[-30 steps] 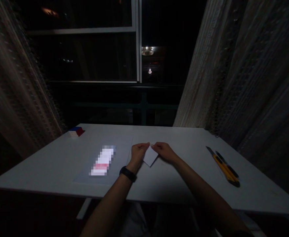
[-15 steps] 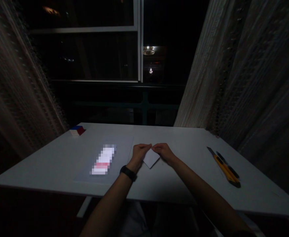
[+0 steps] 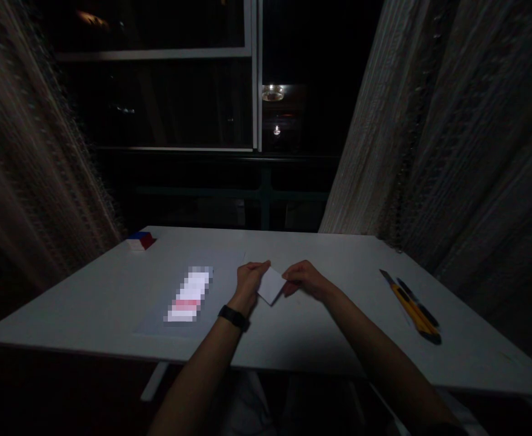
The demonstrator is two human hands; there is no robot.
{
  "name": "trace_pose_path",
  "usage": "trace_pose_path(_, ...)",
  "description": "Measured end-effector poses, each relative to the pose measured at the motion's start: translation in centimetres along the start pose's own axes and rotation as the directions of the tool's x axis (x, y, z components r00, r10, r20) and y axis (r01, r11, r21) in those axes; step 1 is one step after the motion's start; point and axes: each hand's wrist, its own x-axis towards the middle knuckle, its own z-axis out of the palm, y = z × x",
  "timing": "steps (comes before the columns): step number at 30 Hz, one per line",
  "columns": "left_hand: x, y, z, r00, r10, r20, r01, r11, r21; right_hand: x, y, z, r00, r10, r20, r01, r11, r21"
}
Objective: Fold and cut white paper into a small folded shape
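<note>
A small folded piece of white paper [image 3: 271,285] is held between my two hands over the middle of the white table, one corner pointing toward me. My left hand [image 3: 249,280] grips its left side, with the thumb near the top corner. On the right corner, my right hand [image 3: 303,278] pinches the paper between thumb and fingers. A dark band circles my left wrist. Whether the paper touches the tabletop I cannot tell.
Left of my hands, a lit phone [image 3: 189,294] with a blurred screen lies on a white sheet [image 3: 157,326]. A red, white and blue cube [image 3: 140,241] sits at the far left. At right lie a yellow cutter [image 3: 409,307] and a dark pen-like item [image 3: 418,301]. Curtains flank the table [image 3: 339,254].
My right hand has slid from the paper's top corner down to its right corner, away from my left hand. The paper and my left hand have shifted slightly left.
</note>
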Motion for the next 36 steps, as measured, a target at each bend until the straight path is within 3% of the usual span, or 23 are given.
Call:
trace_pose_path(7,0.3,0.2,-0.5,0.998,-0.002,-0.057,-0.002,0.997,-0.075,-1.0,-1.2,-1.8,0.989,0.055,0.136,-0.053,0.998,-0.023)
trace_pose_path(13,0.2,-0.1,-0.1,1.0,0.022,-0.007,-0.022,0.999,-0.028,-0.1,-0.4,-1.6,0.99,-0.079,-0.12,0.081,0.997,0.008)
trace_pose_path(19,-0.2,-0.2,0.4,0.995,0.053,0.085,-0.056,0.998,0.039,0.8,1.0,0.6,0.985,-0.103,-0.136,0.091,0.992,-0.088)
trace_pose_path(29,-0.1,-0.7,0.4,0.982,0.119,0.147,-0.132,0.988,0.085,0.6,0.1,0.3,0.944,-0.075,-0.322,0.089,0.996,0.03)
trace_pose_path(32,0.0,-1.1,0.3,0.981,0.119,0.154,-0.141,0.98,0.138,0.6,0.0,0.3,0.939,-0.118,-0.321,0.131,0.991,0.018)
trace_pose_path(36,0.0,-1.3,0.4,0.961,0.088,0.261,-0.139,0.973,0.182,0.9,0.3,0.3,0.904,-0.192,-0.382,0.195,0.98,-0.033)
